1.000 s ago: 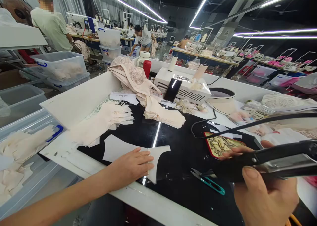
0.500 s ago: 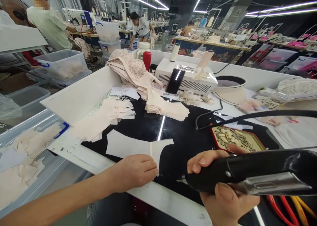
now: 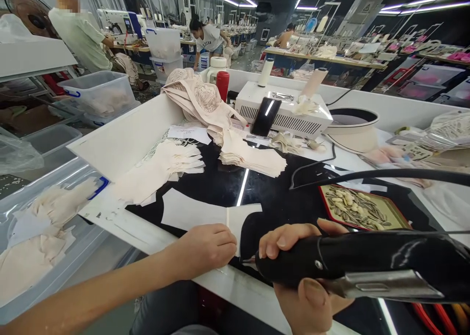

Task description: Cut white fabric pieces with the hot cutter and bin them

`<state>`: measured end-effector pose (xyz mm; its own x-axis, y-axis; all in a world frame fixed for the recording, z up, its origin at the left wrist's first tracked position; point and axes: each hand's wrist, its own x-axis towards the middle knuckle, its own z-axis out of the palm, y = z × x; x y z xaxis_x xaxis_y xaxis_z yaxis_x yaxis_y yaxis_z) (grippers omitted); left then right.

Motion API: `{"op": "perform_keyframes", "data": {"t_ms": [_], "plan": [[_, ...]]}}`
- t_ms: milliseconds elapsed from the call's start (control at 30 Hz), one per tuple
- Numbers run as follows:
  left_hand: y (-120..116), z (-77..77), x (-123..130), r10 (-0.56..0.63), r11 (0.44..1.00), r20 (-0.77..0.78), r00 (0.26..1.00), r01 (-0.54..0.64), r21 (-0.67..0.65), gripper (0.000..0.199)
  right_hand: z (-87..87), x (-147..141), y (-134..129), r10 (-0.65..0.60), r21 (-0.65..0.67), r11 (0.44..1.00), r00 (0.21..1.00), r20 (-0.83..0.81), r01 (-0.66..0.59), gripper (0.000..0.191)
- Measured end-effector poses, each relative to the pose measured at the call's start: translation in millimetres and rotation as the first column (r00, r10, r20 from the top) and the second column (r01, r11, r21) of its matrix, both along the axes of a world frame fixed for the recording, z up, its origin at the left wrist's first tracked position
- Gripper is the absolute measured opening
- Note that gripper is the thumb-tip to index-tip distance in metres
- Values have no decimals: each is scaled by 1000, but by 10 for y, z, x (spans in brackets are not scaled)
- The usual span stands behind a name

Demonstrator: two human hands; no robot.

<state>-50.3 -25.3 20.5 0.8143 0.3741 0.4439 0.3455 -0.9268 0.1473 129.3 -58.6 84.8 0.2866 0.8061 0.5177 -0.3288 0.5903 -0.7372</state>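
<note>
A pale cut fabric piece [image 3: 198, 208] with a seam-like strip across it lies flat on the black glossy tabletop [image 3: 286, 198]. My left hand [image 3: 215, 247] is closed at its near edge, fingers together on the cloth; the fingertips are partly hidden. My right hand [image 3: 293, 266] is wrapped round a black corded hand tool [image 3: 360, 256] with a metal lever along its side. The tool's narrow tip points left, close to the fabric's lower right corner and just right of my left fingers. Whether the tip touches the cloth I cannot tell.
Stacks of beige fabric pieces [image 3: 253, 154] lie behind, with lace garments [image 3: 194, 92]. A tray of seeds [image 3: 367, 210] sits right, under the black cord [image 3: 404, 174]. Behind stand a white box [image 3: 286, 109] and phone [image 3: 265, 117]. A plastic bin [image 3: 88, 237] stands left. Several people work beyond.
My right hand has brought the tool left, so its tip is now beside my left hand and the fabric's corner. My left hand stays on the cloth. The view has shifted slightly.
</note>
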Motion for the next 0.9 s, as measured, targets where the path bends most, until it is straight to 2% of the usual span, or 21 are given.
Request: {"op": "perform_keyframes", "data": {"t_ms": [300,600,733,900], "plan": [[12,-27,33,15,1000,74,997,-15,-1,18,-46,-46,69,-29,8,1000,1000,-12,29,49],[17,-31,25,9,1000,65,998,-9,2,19,-105,-15,82,-60,27,998,997,55,59,48],[26,-28,18,34,998,96,995,-28,-58,16,-93,-32,80,-52,25,998,998,24,51,46],[45,-54,24,129,979,126,984,-106,-176,14,-64,-53,80,-60,28,998,998,15,60,45]]}}
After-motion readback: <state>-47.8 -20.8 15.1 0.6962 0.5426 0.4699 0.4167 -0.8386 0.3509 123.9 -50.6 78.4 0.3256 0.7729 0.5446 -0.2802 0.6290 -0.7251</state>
